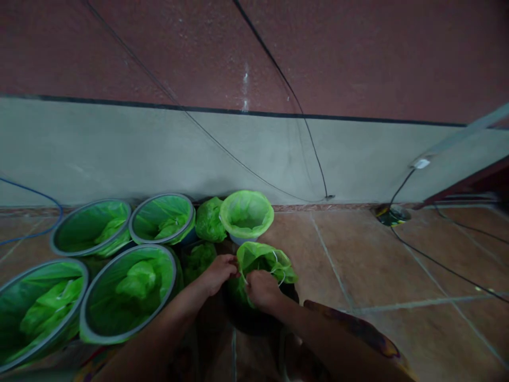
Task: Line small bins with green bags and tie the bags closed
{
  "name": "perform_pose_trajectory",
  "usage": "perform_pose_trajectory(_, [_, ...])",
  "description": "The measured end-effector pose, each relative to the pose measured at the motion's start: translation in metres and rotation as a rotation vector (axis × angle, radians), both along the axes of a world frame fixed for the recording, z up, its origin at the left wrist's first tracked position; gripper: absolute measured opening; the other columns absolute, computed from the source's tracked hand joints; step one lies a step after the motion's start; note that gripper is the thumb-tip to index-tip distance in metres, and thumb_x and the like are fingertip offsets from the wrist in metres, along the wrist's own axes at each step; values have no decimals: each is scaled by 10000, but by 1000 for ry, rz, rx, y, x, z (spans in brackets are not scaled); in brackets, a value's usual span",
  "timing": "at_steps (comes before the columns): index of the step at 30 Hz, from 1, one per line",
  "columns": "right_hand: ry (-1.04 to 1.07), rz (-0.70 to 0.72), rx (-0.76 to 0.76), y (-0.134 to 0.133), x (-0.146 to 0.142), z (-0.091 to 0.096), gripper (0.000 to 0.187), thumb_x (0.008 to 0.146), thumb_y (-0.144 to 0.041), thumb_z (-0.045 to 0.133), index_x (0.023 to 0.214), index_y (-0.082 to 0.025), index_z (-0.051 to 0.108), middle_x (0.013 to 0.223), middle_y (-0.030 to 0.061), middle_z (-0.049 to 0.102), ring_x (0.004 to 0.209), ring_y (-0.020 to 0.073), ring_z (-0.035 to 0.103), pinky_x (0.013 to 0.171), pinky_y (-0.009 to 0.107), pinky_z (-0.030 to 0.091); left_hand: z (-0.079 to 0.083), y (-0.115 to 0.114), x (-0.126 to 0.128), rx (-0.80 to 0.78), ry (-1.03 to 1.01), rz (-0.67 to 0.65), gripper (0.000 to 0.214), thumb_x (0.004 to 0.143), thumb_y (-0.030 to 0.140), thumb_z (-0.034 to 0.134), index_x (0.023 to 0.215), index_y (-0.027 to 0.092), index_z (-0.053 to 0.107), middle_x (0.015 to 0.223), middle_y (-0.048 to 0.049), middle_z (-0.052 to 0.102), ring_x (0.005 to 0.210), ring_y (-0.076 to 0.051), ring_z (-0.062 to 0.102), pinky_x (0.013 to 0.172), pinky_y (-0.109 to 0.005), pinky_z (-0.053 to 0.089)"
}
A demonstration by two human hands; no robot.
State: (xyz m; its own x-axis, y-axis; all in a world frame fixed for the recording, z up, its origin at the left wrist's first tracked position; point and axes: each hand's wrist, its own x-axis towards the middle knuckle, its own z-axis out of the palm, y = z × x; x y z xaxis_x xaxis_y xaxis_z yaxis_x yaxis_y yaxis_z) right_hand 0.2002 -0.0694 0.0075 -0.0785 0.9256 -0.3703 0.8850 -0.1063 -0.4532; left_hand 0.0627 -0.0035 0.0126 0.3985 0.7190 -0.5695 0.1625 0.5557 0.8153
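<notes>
Pinching the left edge of the green mesh bag (262, 253) with the left hand (218, 272), fingers curled. Gripping the near edge of the same bag with the right hand (263, 289), closed like a fist, fingertips hidden. Seated in the mouth of the black bucket (254, 322), with white drawstring (277, 260) looped at the right.

Behind the black bucket, near the wall (159, 148): a white bucket (240, 240) with green liner (247, 208) over the rim. Behind and left of the black bucket: a bundled green bag (210, 220). Farther left of the black bucket: four gray-rimmed tubs (115, 338), green-lined, with bunched green mesh (137, 278) inside. Beneath the black bucket: brown floor tiles (296, 225). Well right of the black bucket: a black cable (431, 262).
</notes>
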Motion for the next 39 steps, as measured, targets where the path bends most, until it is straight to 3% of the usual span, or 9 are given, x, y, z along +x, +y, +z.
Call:
perform_pose_trajectory(3, [86, -3, -7, 7, 13, 22, 142, 774, -125, 582, 755, -141, 721, 802, 123, 716, 796, 238, 647, 712, 338, 455, -3, 7, -3, 83, 114, -3, 189, 574, 80, 563, 724, 156, 651, 686, -11, 661, 706, -163, 617, 710, -285, 495])
perform_pose_trajectory(6, [657, -166, 21, 15, 34, 62, 66, 731, -157, 642, 744, -182, 702, 627, 4, 635, 562, 122, 534, 560, 255, 408, 1, 14, -1, 258, 226, 95, 364, 611, 75, 588, 955, 151, 681, 915, -66, 712, 878, -209, 644, 821, -323, 497])
perform_pose_trajectory(11, [1432, -305, 266, 16, 70, 122, 152, 688, -334, 777, 788, -247, 702, 661, -35, 630, 538, 84, 477, 525, 220, 403, 35, 1, 11, 534, -154, -45, 502, 753, 178, 610, 1254, 164, 585, 1328, -84, 600, 1245, -234, 522, 1100, -356, 355])
perform_pose_trajectory(16, [1460, -419, 310, 17, 72, 120, 170, 671, -325, 811, 794, -251, 719, 761, -13, 704, 619, 98, 563, 598, 232, 471, 56, -26, 24, 609, -184, -329, 372, 873, 367, 567, 1184, 173, 633, 1198, -73, 669, 1154, -234, 568, 1058, -344, 376])
perform_pose_trajectory(22, [1464, -400, 269, 24, 64, 107, 162, 686, -295, 805, 816, -237, 728, 773, -10, 724, 613, 87, 571, 610, 222, 473, 40, -31, 35, 586, -65, -377, 337, 899, 432, 484, 916, 168, 694, 918, -43, 705, 908, -199, 612, 871, -290, 438])
perform_pose_trajectory(27, [1353, -456, 357, 33, 68, 105, 167, 713, -322, 782, 829, -216, 725, 733, -12, 710, 561, 76, 534, 562, 210, 447, 26, -18, 35, 462, -93, -82, 412, 879, 500, 445, 708, 169, 622, 672, -25, 632, 697, -157, 578, 745, -275, 444])
perform_pose_trajectory(31, [1234, -232, 277, 29, 62, 110, 166, 796, -338, 715, 890, -202, 729, 794, 7, 722, 598, 79, 570, 589, 209, 464, 14, -5, 34, 351, 89, 125, 352, 847, 466, 475, 696, 171, 594, 514, 34, 465, 510, -120, 442, 550, -257, 364])
perform_pose_trajectory(35, [1237, -17, 106, 18, 56, 120, 182, 834, -329, 679, 946, -193, 722, 862, 27, 729, 710, 106, 641, 675, 233, 509, 9, -8, 37, 510, 134, -125, 311, 840, 394, 493, 674, 170, 632, 632, -12, 591, 642, -161, 535, 632, -276, 403])
perform_pose_trajectory(39, [1287, -37, 92, 24, 61, 113, 203, 830, -348, 680, 951, -187, 704, 836, 32, 732, 715, 118, 659, 671, 246, 517, 13, -27, 39, 633, 43, -511, 242, 818, 307, 512, 851, 207, 730, 784, -26, 693, 729, -179, 596, 706, -276, 437])
